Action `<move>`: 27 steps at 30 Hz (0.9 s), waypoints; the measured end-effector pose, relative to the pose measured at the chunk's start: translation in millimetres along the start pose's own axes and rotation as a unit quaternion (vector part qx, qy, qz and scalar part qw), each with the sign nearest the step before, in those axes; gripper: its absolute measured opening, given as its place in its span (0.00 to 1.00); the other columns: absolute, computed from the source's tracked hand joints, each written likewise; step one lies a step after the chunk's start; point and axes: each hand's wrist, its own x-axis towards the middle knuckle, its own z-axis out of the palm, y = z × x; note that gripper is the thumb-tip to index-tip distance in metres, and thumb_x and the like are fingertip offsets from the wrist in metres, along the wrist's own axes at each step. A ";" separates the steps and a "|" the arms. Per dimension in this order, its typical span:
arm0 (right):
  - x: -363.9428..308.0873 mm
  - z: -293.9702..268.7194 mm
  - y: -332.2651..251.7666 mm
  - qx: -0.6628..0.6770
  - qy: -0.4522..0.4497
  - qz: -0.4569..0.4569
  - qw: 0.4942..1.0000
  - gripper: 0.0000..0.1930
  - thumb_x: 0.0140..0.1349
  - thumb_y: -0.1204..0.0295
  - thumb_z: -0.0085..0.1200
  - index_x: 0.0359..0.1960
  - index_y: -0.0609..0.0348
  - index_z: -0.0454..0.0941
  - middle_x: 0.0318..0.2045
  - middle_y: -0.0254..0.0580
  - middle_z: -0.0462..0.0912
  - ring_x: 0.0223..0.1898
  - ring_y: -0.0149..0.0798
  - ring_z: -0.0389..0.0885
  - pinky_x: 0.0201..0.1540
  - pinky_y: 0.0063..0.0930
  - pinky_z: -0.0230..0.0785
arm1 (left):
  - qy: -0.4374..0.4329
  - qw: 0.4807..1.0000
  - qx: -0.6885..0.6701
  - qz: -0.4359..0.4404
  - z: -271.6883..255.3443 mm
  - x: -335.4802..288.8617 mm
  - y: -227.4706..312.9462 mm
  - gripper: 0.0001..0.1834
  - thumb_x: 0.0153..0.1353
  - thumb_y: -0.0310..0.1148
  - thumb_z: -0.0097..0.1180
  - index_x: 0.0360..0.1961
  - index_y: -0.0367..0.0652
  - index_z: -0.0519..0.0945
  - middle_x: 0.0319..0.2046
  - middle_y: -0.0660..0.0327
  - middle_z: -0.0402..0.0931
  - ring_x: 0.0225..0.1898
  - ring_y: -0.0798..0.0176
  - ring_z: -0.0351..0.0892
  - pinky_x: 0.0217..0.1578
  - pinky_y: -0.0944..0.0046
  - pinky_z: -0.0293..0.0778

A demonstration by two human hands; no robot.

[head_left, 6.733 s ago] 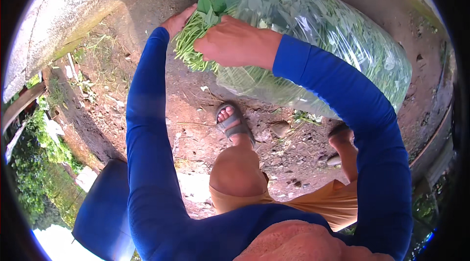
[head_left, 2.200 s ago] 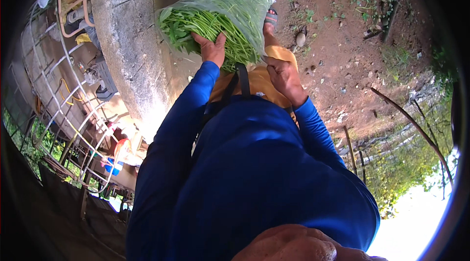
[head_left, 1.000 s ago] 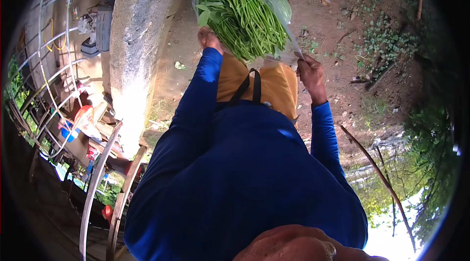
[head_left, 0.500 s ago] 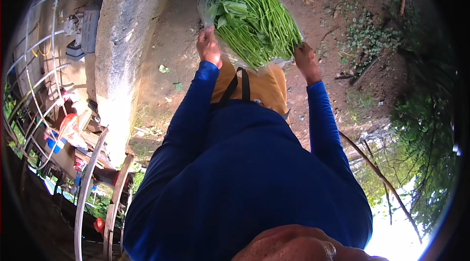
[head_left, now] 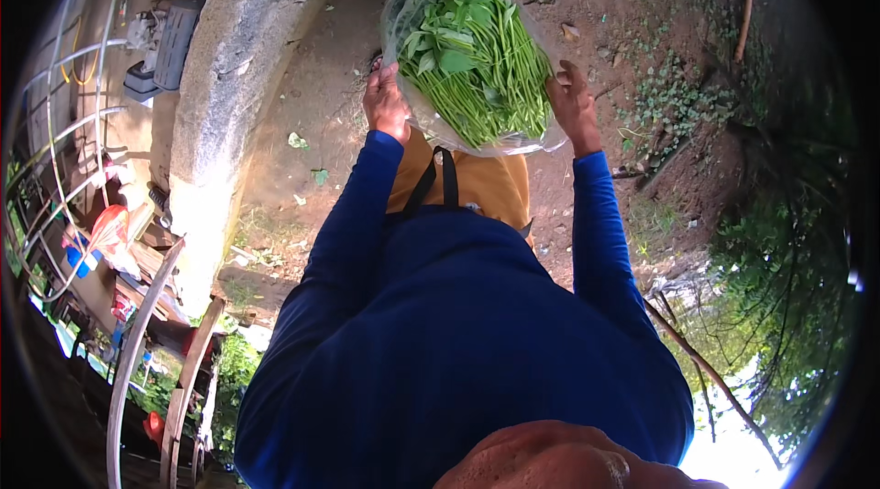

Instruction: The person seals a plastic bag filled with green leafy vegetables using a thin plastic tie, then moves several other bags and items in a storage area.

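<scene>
A clear plastic bag [head_left: 403, 20] packed with long-stemmed leafy greens [head_left: 481, 63] is held out in front of me, above the dirt. The leaves lie mostly toward its upper left, the cut stems toward its lower right. My left hand [head_left: 386, 104] is closed on the bag's left edge, thumb along the plastic. At the opposite edge, my right hand [head_left: 574, 106] has its fingers curled against the side of the bag, partly hidden behind it. Below the bag, my mustard-coloured shorts [head_left: 495, 179] show with a black drawstring [head_left: 448, 179].
A low concrete ledge [head_left: 220, 76] runs along the left. Beyond it are a metal rail frame [head_left: 101, 42], a grey box [head_left: 176, 44] and a red-and-white plastic bag [head_left: 110, 232]. Low plants [head_left: 683, 90] and a stick [head_left: 744, 3] lie on the dirt at right.
The bag of greens has come slightly lower and nearer to me, turned a little more upright. My right hand's fingers have shifted upward along its edge.
</scene>
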 end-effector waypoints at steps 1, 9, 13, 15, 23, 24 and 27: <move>29.6 5.1 16.3 -0.026 -0.003 -0.027 0.999 0.27 0.64 0.57 0.58 0.61 0.60 0.77 0.51 0.59 0.83 0.51 0.56 0.85 0.53 0.44 0.77 | -0.013 1.000 0.021 0.014 -3.7 6.7 -8.6 0.15 0.77 0.45 0.52 0.55 0.48 0.77 0.17 0.74 0.57 0.13 0.78 0.54 0.12 0.70 0.53; 95.8 13.6 -7.1 0.083 -0.216 0.117 0.966 0.24 0.67 0.59 0.58 0.60 0.60 0.80 0.42 0.46 0.88 0.35 0.35 0.86 0.33 0.31 0.78 | 0.009 0.999 -0.040 -0.016 -29.4 4.8 0.8 0.11 0.77 0.42 0.52 0.51 0.50 0.78 0.14 0.76 0.53 0.12 0.78 0.50 0.13 0.71 0.49; 112.2 36.9 1.7 0.189 -0.183 0.138 0.955 0.21 0.67 0.57 0.60 0.53 0.60 0.82 0.34 0.36 0.84 0.30 0.30 0.81 0.31 0.27 0.74 | 0.011 0.999 -0.038 -0.017 -18.9 12.9 -2.4 0.12 0.77 0.45 0.51 0.49 0.49 0.79 0.15 0.77 0.53 0.12 0.78 0.50 0.13 0.71 0.49; 115.3 47.1 3.6 0.185 -0.115 0.117 0.969 0.20 0.67 0.55 0.62 0.50 0.60 0.83 0.30 0.33 0.82 0.29 0.29 0.78 0.31 0.27 0.71 | 0.010 0.999 -0.029 -0.018 -14.9 14.9 -3.4 0.13 0.77 0.45 0.51 0.49 0.50 0.79 0.15 0.77 0.53 0.12 0.78 0.50 0.13 0.71 0.49; 68.2 67.4 -72.0 0.132 -0.201 -0.036 0.970 0.29 0.63 0.54 0.68 0.54 0.70 0.81 0.32 0.40 0.85 0.33 0.29 0.78 0.39 0.27 0.73 | 0.053 0.998 -0.020 -0.013 -42.3 29.6 1.7 0.11 0.75 0.45 0.55 0.45 0.51 0.79 0.15 0.76 0.56 0.13 0.79 0.53 0.12 0.71 0.49; 72.7 67.1 -63.2 0.154 -0.219 -0.048 0.962 0.28 0.64 0.56 0.67 0.54 0.69 0.82 0.33 0.39 0.85 0.33 0.28 0.78 0.38 0.27 0.73 | 0.037 0.999 -0.030 -0.026 -41.7 33.1 6.0 0.11 0.75 0.45 0.56 0.46 0.51 0.79 0.16 0.76 0.56 0.13 0.78 0.53 0.12 0.71 0.50; 84.2 62.8 -60.4 0.282 -0.205 0.016 0.937 0.17 0.71 0.66 0.59 0.53 0.68 0.83 0.34 0.31 0.85 0.33 0.22 0.75 0.37 0.20 0.70 | 0.008 0.996 -0.049 -0.076 -43.5 33.0 12.3 0.11 0.74 0.43 0.56 0.49 0.51 0.79 0.17 0.76 0.56 0.13 0.78 0.53 0.13 0.71 0.51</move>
